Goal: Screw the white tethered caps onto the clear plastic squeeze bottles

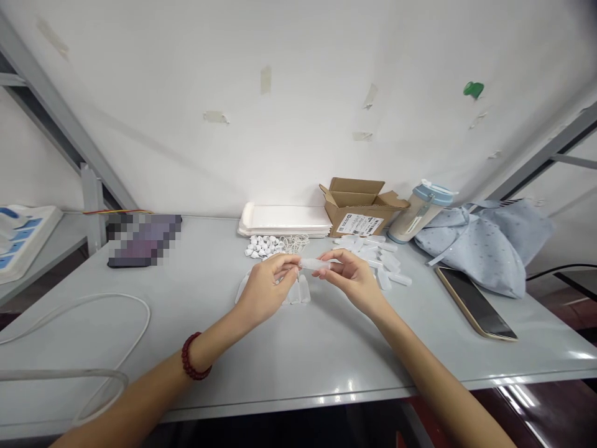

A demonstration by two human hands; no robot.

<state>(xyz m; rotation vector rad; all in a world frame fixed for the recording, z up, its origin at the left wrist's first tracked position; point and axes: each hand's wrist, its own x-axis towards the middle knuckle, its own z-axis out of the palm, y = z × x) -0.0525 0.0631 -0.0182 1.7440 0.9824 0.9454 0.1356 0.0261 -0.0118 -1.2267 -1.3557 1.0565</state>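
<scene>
While the left arm reaches in over the grey counter (336, 367), a dark red beaded bracelet (196, 356) on its wrist sits not far from some loose white cable (60, 374), and I reckon a careless sweep of that arm could snag it. Further in, both hands are up just above the surface with one translucent plastic piece (315, 264) between them. Left hand (268, 286) has thumb and fingertips drawn together on one end, right hand (352, 279) pinches the other end the same way. Looks slick and light to me, so a hard squeeze might pop it loose, and it'd maybe land in the lookalike row of pieces (304, 290) below.

Headcount, near to far: one bracelet, two cable runs (maybe the same cable), two hands, one held piece, one phone (476, 303) over on the right. The row's partly behind the left hand, so no number. Can't count the scattered pieces (386, 260) past the right hand, the small white bits (262, 246) or the tangled cords (296, 243) either. Behind those: one white stack (289, 218) (layers unclear), one cardboard box (357, 214), one tumbler (416, 216), one pale blue bag (471, 249). And one green hook-ish thing (473, 89) on the wall.
</scene>
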